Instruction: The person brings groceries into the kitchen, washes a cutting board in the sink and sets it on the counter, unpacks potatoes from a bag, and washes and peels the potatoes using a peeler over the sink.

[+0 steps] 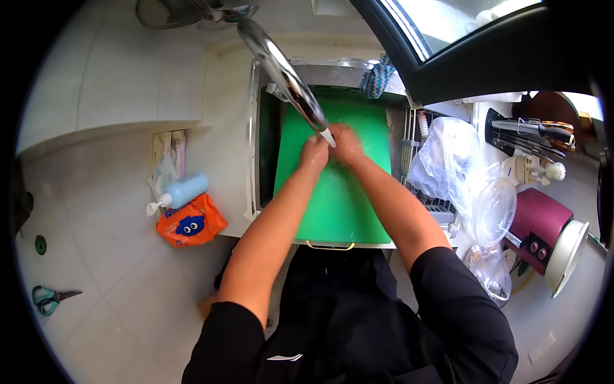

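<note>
My left hand (pixel 314 153) and my right hand (pixel 346 144) are close together under the chrome faucet (pixel 284 73), where water runs down onto them. Both are over a green cutting board (pixel 304 221) that lies across the sink (pixel 254 147). The right hand is smeared by motion, and the fingers of the left are mostly hidden by its back. Whether either one holds anything does not show. Water drops wet the board just below them.
Left of the sink stand a blue pump bottle (pixel 185 191) and an orange wipes pack (pixel 192 222). Scissors (pixel 51 299) hang at far left. On the right are clear plastic bags (pixel 448 157), a knife rack (pixel 531 131) and a maroon appliance (pixel 536 224). A window frame (pixel 460 70) juts overhead.
</note>
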Demonstrator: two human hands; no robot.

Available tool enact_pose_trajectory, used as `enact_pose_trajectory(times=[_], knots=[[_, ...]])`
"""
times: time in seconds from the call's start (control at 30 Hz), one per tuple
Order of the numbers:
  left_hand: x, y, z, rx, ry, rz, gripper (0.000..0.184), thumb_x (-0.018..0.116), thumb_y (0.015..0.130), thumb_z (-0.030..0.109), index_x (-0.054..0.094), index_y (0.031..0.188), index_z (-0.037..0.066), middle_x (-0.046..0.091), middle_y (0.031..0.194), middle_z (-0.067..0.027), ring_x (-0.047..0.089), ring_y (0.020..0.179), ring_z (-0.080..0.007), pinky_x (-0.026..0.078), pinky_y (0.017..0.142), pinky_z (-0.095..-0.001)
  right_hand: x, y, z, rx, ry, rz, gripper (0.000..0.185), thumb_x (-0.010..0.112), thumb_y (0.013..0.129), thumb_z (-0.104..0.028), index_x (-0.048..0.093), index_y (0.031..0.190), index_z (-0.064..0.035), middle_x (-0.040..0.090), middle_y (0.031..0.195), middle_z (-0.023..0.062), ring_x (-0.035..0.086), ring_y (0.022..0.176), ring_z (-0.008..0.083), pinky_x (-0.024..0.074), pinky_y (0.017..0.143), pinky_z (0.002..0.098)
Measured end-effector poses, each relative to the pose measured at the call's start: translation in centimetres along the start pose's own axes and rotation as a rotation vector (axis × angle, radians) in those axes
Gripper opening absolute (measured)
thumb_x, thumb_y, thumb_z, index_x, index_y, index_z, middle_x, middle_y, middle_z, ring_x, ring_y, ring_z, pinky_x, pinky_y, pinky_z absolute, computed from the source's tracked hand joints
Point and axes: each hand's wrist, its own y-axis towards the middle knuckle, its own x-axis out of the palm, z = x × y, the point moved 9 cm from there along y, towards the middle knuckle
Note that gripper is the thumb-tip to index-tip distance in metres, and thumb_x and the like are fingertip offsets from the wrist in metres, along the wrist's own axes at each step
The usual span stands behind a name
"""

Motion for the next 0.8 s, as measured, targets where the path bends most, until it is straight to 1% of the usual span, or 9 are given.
enact_pose_trajectory(times=[0.07, 0.2, 0.3, 0.47, 0.53, 0.63, 0.7, 0.77, 0.8], knots=[[-4.5, -5.6, 3.7, 0.212, 0.83, 0.191, 0.051, 0.064, 0.097, 0.04, 0.06, 0.138, 0.01, 0.056, 0.146, -0.018, 0.054, 0.131, -0.0363, 0.042, 0.112, -0.045, -1.5, -0.4, 3.5, 0.186, -0.115, 0.089, 0.039, 0.064, 0.096, -0.037, 0.061, 0.125, -0.0117, 0.055, 0.142, 0.0183, 0.057, 0.123, 0.0338, 0.0483, 0.101, 0.0491], [-9.8, -10.6, -0.7, 0.05, 0.777, -0.044, 0.059, 0.063, 0.098, 0.039, 0.052, 0.145, 0.005, 0.044, 0.157, -0.0177, 0.041, 0.145, -0.0356, 0.034, 0.12, -0.0452, -4.1, -3.3, 7.5, 0.489, -0.424, -0.005, 0.079, 0.043, 0.099, -0.059, 0.037, 0.158, -0.0072, 0.028, 0.167, 0.0209, 0.024, 0.156, 0.0327, 0.0193, 0.126, 0.0461], [-9.2, -11.4, -0.7, 0.09, 0.797, -0.085, 0.06, 0.061, 0.1, 0.036, 0.049, 0.146, -0.001, 0.046, 0.156, -0.0201, 0.04, 0.146, -0.0382, 0.033, 0.121, -0.0447, -3.3, -3.9, 4.9, 0.501, -0.504, 0.101, 0.081, 0.042, 0.1, -0.06, 0.035, 0.159, -0.0052, 0.025, 0.167, 0.0219, 0.022, 0.156, 0.0354, 0.0189, 0.126, 0.0484], [1.4, 0.9, 1.1, 0.224, -0.173, -0.152, 0.059, 0.054, 0.105, 0.044, 0.05, 0.147, 0.002, 0.057, 0.144, -0.0181, 0.053, 0.133, -0.0287, 0.038, 0.114, -0.0358, 1.9, -0.2, -0.3, 0.374, -0.316, -0.03, 0.065, 0.047, 0.101, -0.057, 0.053, 0.142, -0.0064, 0.05, 0.149, 0.0168, 0.049, 0.136, 0.0351, 0.0386, 0.113, 0.0511], [5.4, 2.3, 1.6, 0.172, -0.457, -0.222, 0.059, 0.053, 0.106, 0.048, 0.053, 0.146, 0.005, 0.059, 0.141, -0.0152, 0.055, 0.128, -0.022, 0.041, 0.11, -0.0327, 3.4, -2.2, 1.0, 0.637, 1.536, 0.383, 0.053, 0.049, 0.102, -0.056, 0.058, 0.124, -0.0087, 0.058, 0.135, 0.0095, 0.059, 0.114, 0.0295, 0.0465, 0.101, 0.0483], [6.4, -0.1, 5.9, 0.152, -0.309, -0.137, 0.067, 0.054, 0.102, 0.055, 0.059, 0.138, -0.002, 0.062, 0.137, -0.0178, 0.058, 0.124, -0.0256, 0.043, 0.109, -0.036, 0.8, -4.3, -2.1, 0.845, 1.827, 0.235, 0.046, 0.048, 0.105, -0.051, 0.059, 0.119, -0.0094, 0.059, 0.132, 0.0073, 0.06, 0.108, 0.0255, 0.0485, 0.096, 0.046], [11.6, 1.0, 2.0, -0.069, -0.613, -0.411, 0.064, 0.056, 0.1, 0.056, 0.066, 0.131, 0.001, 0.067, 0.127, -0.0137, 0.06, 0.115, -0.0222, 0.044, 0.105, -0.0339, 0.9, -5.0, -3.6, 0.945, 1.975, 0.149, 0.043, 0.047, 0.106, -0.049, 0.059, 0.116, -0.0097, 0.06, 0.13, 0.0063, 0.06, 0.106, 0.0235, 0.0495, 0.093, 0.0449], [10.6, -0.1, 3.3, -0.013, -0.59, -0.414, 0.056, 0.059, 0.1, 0.051, 0.07, 0.122, 0.001, 0.069, 0.117, -0.0123, 0.063, 0.104, -0.0218, 0.049, 0.098, -0.0338, -0.3, -5.1, -0.1, 0.815, 1.719, 0.59, 0.031, 0.051, 0.106, -0.04, 0.063, 0.102, -0.0113, 0.068, 0.113, 0.0065, 0.062, 0.101, 0.0221, 0.0515, 0.088, 0.0462], [7.6, -2.5, 5.4, -0.034, -0.595, -0.236, 0.054, 0.06, 0.1, 0.049, 0.07, 0.119, -0.001, 0.07, 0.114, -0.0131, 0.064, 0.101, -0.0219, 0.051, 0.093, -0.035, 1.0, -4.9, 1.1, 0.806, 1.721, 0.589, 0.031, 0.051, 0.106, -0.04, 0.063, 0.102, -0.0113, 0.068, 0.113, 0.0065, 0.062, 0.101, 0.0221, 0.0515, 0.088, 0.0462]])
